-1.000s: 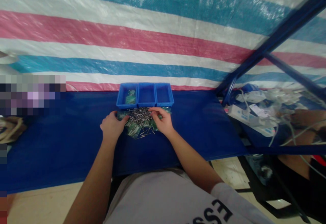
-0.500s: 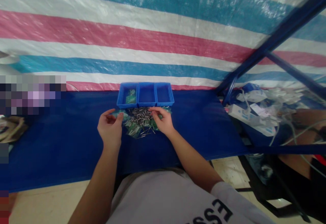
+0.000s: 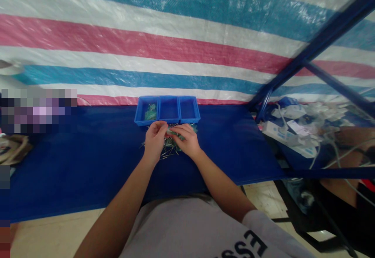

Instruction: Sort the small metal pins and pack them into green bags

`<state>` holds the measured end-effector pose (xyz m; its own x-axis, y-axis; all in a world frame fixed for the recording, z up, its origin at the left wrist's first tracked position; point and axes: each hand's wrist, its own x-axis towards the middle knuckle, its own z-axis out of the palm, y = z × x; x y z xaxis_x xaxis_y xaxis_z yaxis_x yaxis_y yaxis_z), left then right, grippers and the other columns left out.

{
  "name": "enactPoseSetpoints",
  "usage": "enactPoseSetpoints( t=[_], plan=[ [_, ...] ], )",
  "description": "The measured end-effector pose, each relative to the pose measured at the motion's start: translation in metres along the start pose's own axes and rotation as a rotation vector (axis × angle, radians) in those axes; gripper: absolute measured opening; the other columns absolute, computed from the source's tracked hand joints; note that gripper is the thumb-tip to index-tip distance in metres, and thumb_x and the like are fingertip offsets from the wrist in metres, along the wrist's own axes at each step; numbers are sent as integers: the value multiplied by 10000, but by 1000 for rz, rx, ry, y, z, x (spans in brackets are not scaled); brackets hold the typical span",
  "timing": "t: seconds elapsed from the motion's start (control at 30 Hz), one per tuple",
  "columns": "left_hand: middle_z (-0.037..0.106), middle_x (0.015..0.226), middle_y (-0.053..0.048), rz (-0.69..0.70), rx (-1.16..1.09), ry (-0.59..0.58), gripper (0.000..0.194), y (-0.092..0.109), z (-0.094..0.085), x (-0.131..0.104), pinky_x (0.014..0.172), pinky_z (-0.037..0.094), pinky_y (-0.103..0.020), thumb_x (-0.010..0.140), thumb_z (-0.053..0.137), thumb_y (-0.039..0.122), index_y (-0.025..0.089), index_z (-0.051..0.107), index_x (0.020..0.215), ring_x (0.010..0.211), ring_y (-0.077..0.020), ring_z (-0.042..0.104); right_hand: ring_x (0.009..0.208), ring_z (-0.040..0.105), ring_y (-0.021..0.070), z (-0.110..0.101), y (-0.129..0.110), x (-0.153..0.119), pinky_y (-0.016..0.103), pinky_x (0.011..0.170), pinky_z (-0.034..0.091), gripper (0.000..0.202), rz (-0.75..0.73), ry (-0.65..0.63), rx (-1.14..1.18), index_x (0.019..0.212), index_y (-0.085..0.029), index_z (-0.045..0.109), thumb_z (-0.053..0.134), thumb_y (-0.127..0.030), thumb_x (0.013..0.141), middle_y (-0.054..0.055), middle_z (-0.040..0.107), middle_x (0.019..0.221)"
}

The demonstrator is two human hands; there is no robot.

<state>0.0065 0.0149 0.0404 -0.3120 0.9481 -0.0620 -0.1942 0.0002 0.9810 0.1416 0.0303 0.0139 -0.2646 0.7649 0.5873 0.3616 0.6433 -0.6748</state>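
Over a pile of thin metal pins (image 3: 165, 156) on the table, both my hands have come together. My left hand (image 3: 155, 138) is closed in a pinch beside a small pale, see-through plastic bag (image 3: 169, 131), which shows between the fingertips. My right hand (image 3: 186, 140) is closed too, its fingertips at the same spot; whatever they grip is too small to make out. Green printed bags (image 3: 194, 126) lie among the pins, mostly covered by my hands. Just behind stands a blue three-compartment bin (image 3: 169, 121); its left compartment holds a green bag (image 3: 150, 115) with pins.
A blue table (image 3: 96, 160) carries everything. White power strips (image 3: 288, 137), cables and crumpled plastic (image 3: 331, 111) lie at the right by a blue metal frame (image 3: 281, 74). Striped sheeting (image 3: 175, 43) hangs behind. Another person's leg (image 3: 336, 195) shows at lower right.
My left hand has moved right, from the pile's left side to meet my right hand over the pins. My right hand has stayed nearly in place, its fingers now more curled.
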Motion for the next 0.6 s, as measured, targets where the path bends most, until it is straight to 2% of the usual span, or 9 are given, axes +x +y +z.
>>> enactPoseSetpoints(
  t=[0.07, 0.17, 0.23, 0.3, 0.4, 0.6],
  plan=[
    [540, 687, 7, 52, 47, -55, 251, -1, -2, 3, 573, 463, -244, 816, 561, 400, 180, 612, 926, 598, -111, 534, 867, 649, 206, 1, 0, 0, 373, 832, 510, 145, 70, 61, 60, 971, -268, 737, 653, -278, 853, 52, 736, 948],
    [579, 756, -17, 239, 267, -75, 264, -9, -10, 4, 618, 464, -259, 869, 514, 399, 192, 624, 988, 651, -125, 542, 720, 642, 177, 4, 0, 0, 321, 726, 531, 154, 228, 160, 139, 927, -242, 748, 671, -332, 828, 34, 735, 845],
    [606, 848, -37, 384, 436, -87, 229, -16, -16, 3, 696, 478, -284, 863, 536, 388, 194, 634, 934, 748, -147, 566, 642, 624, 159, 6, 2, 0, 295, 663, 530, 189, 333, 196, 197, 911, -226, 752, 677, -366, 810, 20, 727, 778],
    [599, 826, -33, 471, 532, -94, 204, -23, -21, 1, 716, 479, -291, 861, 540, 375, 194, 633, 850, 767, -155, 567, 619, 622, 155, 7, 4, -1, 286, 643, 529, 205, 390, 199, 245, 888, -216, 756, 675, -384, 803, 15, 726, 744],
    [593, 790, -24, 502, 542, -70, 202, -29, -26, -1, 692, 478, -281, 861, 543, 371, 194, 630, 816, 734, -148, 568, 655, 643, 165, 7, 5, -1, 291, 655, 532, 202, 383, 160, 265, 861, -213, 757, 651, -380, 819, 29, 739, 780],
    [632, 771, -24, 430, 502, 39, 227, -35, -32, -2, 677, 489, -275, 856, 557, 391, 185, 650, 870, 715, -149, 607, 688, 642, 162, 4, 1, 1, 281, 657, 516, 173, 291, 133, 220, 802, -199, 739, 644, -341, 830, 42, 725, 789]
  ],
)
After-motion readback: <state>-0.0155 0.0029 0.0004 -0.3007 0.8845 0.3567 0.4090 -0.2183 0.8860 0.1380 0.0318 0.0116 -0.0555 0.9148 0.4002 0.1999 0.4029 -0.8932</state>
